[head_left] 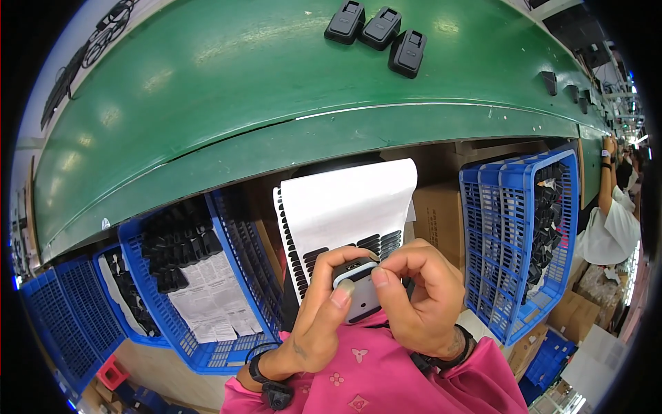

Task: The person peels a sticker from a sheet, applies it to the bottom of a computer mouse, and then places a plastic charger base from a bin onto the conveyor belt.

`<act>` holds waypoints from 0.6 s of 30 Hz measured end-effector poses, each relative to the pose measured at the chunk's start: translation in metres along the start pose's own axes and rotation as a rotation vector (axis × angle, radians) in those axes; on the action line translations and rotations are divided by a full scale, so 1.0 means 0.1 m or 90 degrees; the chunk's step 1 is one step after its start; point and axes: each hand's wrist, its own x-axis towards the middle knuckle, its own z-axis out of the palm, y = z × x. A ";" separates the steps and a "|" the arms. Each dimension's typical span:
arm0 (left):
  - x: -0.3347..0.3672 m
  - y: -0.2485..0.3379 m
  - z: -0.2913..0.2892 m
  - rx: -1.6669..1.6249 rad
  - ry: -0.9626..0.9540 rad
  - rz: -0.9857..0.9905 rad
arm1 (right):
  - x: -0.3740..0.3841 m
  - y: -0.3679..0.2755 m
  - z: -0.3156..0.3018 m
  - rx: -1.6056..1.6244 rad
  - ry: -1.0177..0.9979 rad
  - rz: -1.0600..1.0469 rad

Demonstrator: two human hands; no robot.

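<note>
My left hand [320,303] is closed round a small rounded device [365,302] with a light grey face and black edges, holding it upright and tilted in front of my chest. A slot-like opening shows in its top end. At the device's upper right corner, my right hand [429,293] has thumb and index finger pinched together against the edge. Whatever lies between those fingertips is too small or hidden to name. Just beyond both hands hangs a white backing sheet [348,200], curled over, with rows of black oblong stickers [369,243] on it.
A long green worktable [227,76] crosses ahead, with three black devices [408,53] at its far side. Blue crates [181,338] of black parts stand to the left, and another blue crate [503,241] to the right. A co-worker's arm [607,176] shows at far right.
</note>
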 end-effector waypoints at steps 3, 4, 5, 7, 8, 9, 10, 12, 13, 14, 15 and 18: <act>0.00 0.00 0.00 -0.003 0.000 -0.002 | 0.00 0.01 0.01 0.001 0.004 -0.004; 0.00 -0.01 0.00 -0.004 0.001 -0.001 | 0.00 0.02 0.01 0.001 0.004 -0.003; 0.00 -0.01 -0.01 -0.004 0.001 -0.001 | 0.00 0.02 0.01 -0.001 0.003 -0.004; 0.00 0.00 -0.01 -0.003 -0.002 -0.007 | 0.00 0.02 0.01 -0.003 0.002 -0.004; 0.00 0.00 0.00 -0.003 -0.002 -0.008 | 0.00 0.02 0.01 -0.001 0.006 -0.006; 0.00 0.00 0.00 -0.008 -0.002 -0.007 | 0.00 0.03 0.02 0.001 0.010 -0.007; 0.00 0.00 0.00 -0.012 -0.002 -0.005 | 0.00 0.03 0.01 0.001 0.010 -0.007; 0.00 0.00 0.00 -0.010 -0.004 -0.008 | -0.01 0.06 -0.01 -0.019 -0.016 -0.025; 0.00 0.01 -0.01 -0.009 -0.007 -0.011 | -0.01 0.06 0.00 -0.019 -0.015 -0.025; 0.00 0.00 0.00 -0.009 -0.008 -0.011 | -0.02 0.07 0.03 0.010 0.014 -0.006; 0.01 -0.01 0.00 -0.026 -0.005 -0.012 | -0.03 0.07 0.05 0.038 0.043 0.013; 0.02 -0.02 -0.03 -0.073 -0.017 -0.018 | -0.02 0.07 0.04 0.161 0.072 0.115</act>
